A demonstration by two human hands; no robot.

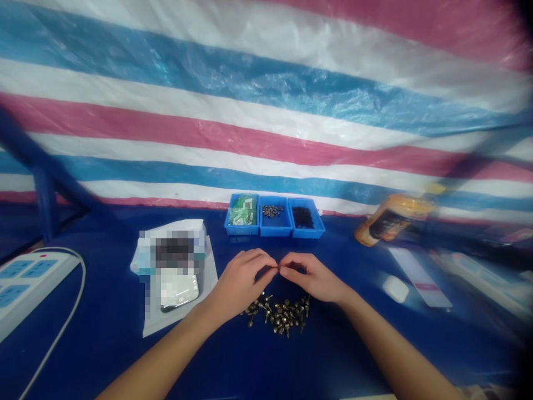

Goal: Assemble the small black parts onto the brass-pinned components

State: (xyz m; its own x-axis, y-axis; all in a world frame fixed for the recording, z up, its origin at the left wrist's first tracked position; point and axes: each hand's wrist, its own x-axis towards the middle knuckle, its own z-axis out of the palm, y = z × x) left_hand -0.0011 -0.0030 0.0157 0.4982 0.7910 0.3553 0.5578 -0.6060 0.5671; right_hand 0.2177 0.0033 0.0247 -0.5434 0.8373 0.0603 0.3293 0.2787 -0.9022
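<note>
My left hand [248, 275] and my right hand [311, 274] meet fingertip to fingertip over the table. Thumb and forefinger of each are pinched at a small metal part [278, 268], mostly covered by the fingertips; its exact kind is too small to tell. Just below the hands lies a loose pile of brass-coloured metal pieces [287, 316] with thin stems. Beyond the hands stand three blue bins in a row: the left bin [241, 230] holds green-and-white packets, the middle bin [275, 226] small metal pieces, the right bin [308, 233] small black pieces.
At left, a phone [183, 289] lies on white paper [208, 278], with a power strip [41, 283] and its cable farther left. At right are a tilted bottle [387, 219], a white case [395, 289] and a flat pale strip [420, 278]. Striped sheeting [250, 128] hangs behind.
</note>
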